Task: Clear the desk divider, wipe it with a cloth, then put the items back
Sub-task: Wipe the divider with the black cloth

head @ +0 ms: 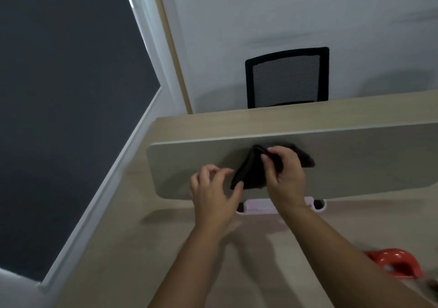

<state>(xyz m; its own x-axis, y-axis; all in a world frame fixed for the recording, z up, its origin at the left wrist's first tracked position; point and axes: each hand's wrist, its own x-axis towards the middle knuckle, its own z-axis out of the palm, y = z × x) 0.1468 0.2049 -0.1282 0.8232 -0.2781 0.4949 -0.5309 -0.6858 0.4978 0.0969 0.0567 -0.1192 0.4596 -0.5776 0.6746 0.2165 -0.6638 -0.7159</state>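
Observation:
A beige desk divider point(189, 156) stands upright across the wooden desk point(147, 236), its face bare. A black cloth point(251, 172) is bunched in front of the divider's middle. My right hand point(284, 177) grips the cloth's upper part with fingers curled around it. My left hand point(213, 194) sits just left of the cloth, thumb touching its lower corner, the other fingers loosely curled and apart from it.
A white bracket point(317, 204) holds the divider at its base. A red rounded object point(395, 264) lies on the desk at the lower right. A black mesh chair point(286, 77) stands behind the far desk. A dark window point(59, 94) fills the left.

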